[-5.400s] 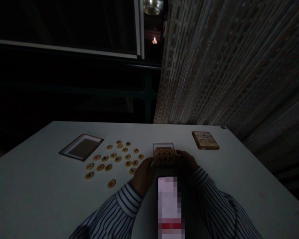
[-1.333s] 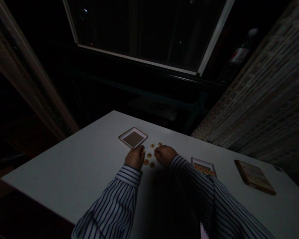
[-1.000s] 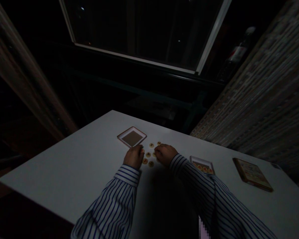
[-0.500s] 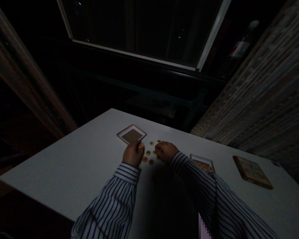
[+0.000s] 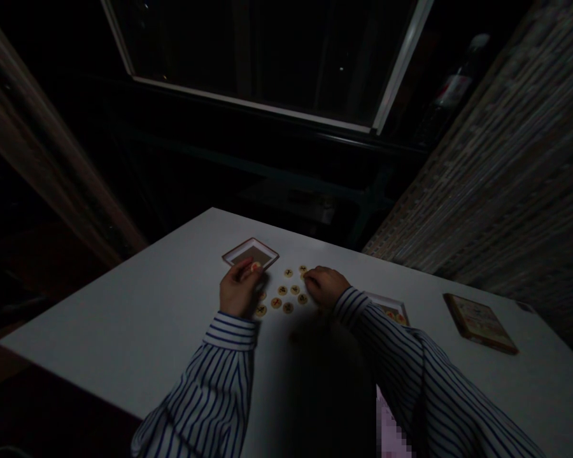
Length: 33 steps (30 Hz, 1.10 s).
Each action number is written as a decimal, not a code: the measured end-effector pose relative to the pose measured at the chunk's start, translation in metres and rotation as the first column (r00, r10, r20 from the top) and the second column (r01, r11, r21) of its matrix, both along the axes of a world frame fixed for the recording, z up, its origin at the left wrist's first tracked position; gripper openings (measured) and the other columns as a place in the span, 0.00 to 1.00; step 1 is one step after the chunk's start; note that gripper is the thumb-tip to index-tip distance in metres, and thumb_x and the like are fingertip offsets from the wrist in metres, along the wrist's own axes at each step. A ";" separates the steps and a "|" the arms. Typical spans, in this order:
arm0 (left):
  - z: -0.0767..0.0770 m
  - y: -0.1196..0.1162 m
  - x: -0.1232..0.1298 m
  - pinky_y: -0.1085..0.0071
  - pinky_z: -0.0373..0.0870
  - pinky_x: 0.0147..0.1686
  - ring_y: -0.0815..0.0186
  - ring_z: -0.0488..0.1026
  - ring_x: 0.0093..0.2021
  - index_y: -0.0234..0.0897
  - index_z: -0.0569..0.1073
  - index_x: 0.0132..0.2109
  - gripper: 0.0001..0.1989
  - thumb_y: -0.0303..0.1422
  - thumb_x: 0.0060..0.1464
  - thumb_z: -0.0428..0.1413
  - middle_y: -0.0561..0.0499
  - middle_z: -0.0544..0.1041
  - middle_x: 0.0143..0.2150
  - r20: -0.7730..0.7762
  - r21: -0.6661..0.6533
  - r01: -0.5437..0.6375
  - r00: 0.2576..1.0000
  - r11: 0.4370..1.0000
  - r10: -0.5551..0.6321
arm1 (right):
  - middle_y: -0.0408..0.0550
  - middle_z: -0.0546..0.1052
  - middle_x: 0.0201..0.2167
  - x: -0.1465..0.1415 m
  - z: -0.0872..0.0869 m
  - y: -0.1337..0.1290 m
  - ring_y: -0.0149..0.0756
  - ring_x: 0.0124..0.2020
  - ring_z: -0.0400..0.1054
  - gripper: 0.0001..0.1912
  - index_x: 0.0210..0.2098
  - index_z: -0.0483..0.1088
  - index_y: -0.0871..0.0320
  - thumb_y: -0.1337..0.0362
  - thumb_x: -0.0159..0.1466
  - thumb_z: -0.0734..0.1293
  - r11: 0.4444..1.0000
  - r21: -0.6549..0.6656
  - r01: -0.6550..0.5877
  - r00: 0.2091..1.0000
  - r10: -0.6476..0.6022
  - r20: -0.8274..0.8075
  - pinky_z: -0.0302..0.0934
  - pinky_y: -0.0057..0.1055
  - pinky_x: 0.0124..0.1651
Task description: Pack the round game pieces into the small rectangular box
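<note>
Between thumb and fingers, my left hand [image 5: 239,287] pinches a round piece with a red mark [image 5: 256,267], over the near edge of an open box lid [image 5: 229,256]. Several round pale pieces with dark or red characters lie on the white table [image 5: 162,305], among them a dark-marked piece [image 5: 288,308] and a red-marked one [image 5: 276,303]. My right hand [image 5: 325,286] is closed at the right of these pieces, its fingertips at a pale piece [image 5: 304,275] that is partly covered.
Right of my right hand is a tray [image 5: 386,301] with red-marked pieces, partly behind my sleeve. A flat decorated box [image 5: 480,323] lies farther right. Beyond the table are a bottle [image 5: 453,90], a bead curtain [image 5: 496,140] and a dark window.
My left hand has moved left and up to the lid with the red-marked piece, uncovering pieces on the table. My right hand has shifted slightly right.
</note>
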<state>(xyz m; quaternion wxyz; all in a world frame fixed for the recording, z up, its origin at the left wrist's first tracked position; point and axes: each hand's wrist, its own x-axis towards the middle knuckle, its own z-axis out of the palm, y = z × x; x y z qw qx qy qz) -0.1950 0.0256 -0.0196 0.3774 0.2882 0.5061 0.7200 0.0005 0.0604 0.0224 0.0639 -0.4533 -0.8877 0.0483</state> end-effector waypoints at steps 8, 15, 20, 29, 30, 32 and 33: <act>0.001 -0.008 0.014 0.69 0.70 0.32 0.65 0.72 0.31 0.32 0.70 0.41 0.22 0.37 0.36 0.59 0.47 0.75 0.33 -0.264 -0.064 0.049 0.962 0.997 -0.065 | 0.48 0.72 0.39 0.023 0.015 -0.009 0.32 0.43 0.63 0.16 0.42 0.68 0.57 0.62 0.60 0.54 0.999 0.019 0.034 0.998 -0.033 -0.051 0.52 0.28 0.45; 0.019 -0.020 0.039 0.69 0.70 0.34 0.66 0.72 0.33 0.33 0.70 0.39 0.20 0.35 0.35 0.60 0.48 0.75 0.32 -0.224 -0.020 0.154 0.962 0.988 -0.155 | 0.47 0.72 0.37 0.051 0.029 -0.024 0.32 0.40 0.64 0.15 0.40 0.69 0.58 0.62 0.60 0.55 0.995 0.054 0.090 0.982 -0.079 -0.170 0.54 0.28 0.44; 0.030 -0.026 0.061 0.70 0.69 0.34 0.67 0.72 0.32 0.32 0.70 0.36 0.19 0.35 0.33 0.62 0.49 0.75 0.32 -0.171 -0.047 0.263 0.948 0.964 -0.267 | 0.48 0.73 0.36 0.073 0.031 -0.030 0.31 0.38 0.64 0.15 0.40 0.69 0.59 0.62 0.59 0.56 0.989 0.063 0.130 0.959 -0.109 -0.263 0.55 0.27 0.43; 0.041 -0.025 0.102 0.74 0.68 0.30 0.70 0.71 0.27 0.32 0.70 0.34 0.17 0.35 0.34 0.62 0.51 0.75 0.27 -0.097 -0.081 0.438 0.891 0.896 -0.444 | 0.47 0.73 0.35 0.108 0.027 -0.038 0.31 0.37 0.65 0.13 0.39 0.69 0.59 0.64 0.58 0.58 0.969 0.074 0.236 0.882 -0.181 -0.436 0.57 0.28 0.42; 0.043 -0.024 0.107 0.74 0.68 0.29 0.70 0.71 0.27 0.32 0.70 0.34 0.17 0.35 0.34 0.62 0.52 0.75 0.26 -0.087 -0.080 0.458 0.882 0.885 -0.464 | 0.47 0.73 0.35 0.111 0.027 -0.039 0.31 0.37 0.65 0.13 0.39 0.69 0.59 0.64 0.57 0.58 0.967 0.071 0.246 0.871 -0.189 -0.453 0.58 0.28 0.42; 0.046 -0.021 0.117 0.74 0.67 0.28 0.70 0.71 0.26 0.32 0.70 0.34 0.17 0.35 0.34 0.62 0.52 0.75 0.26 -0.069 -0.082 0.488 0.867 0.869 -0.493 | 0.47 0.74 0.35 0.118 0.028 -0.039 0.31 0.36 0.66 0.13 0.38 0.70 0.59 0.64 0.57 0.58 0.961 0.071 0.266 0.849 -0.199 -0.489 0.58 0.29 0.41; 0.048 -0.019 0.122 0.75 0.67 0.27 0.70 0.71 0.26 0.32 0.70 0.34 0.17 0.35 0.34 0.62 0.52 0.74 0.26 -0.064 -0.085 0.495 0.863 0.865 -0.501 | 0.47 0.74 0.35 0.121 0.028 -0.040 0.31 0.35 0.66 0.12 0.38 0.70 0.58 0.64 0.57 0.58 0.958 0.072 0.276 0.836 -0.203 -0.510 0.58 0.29 0.41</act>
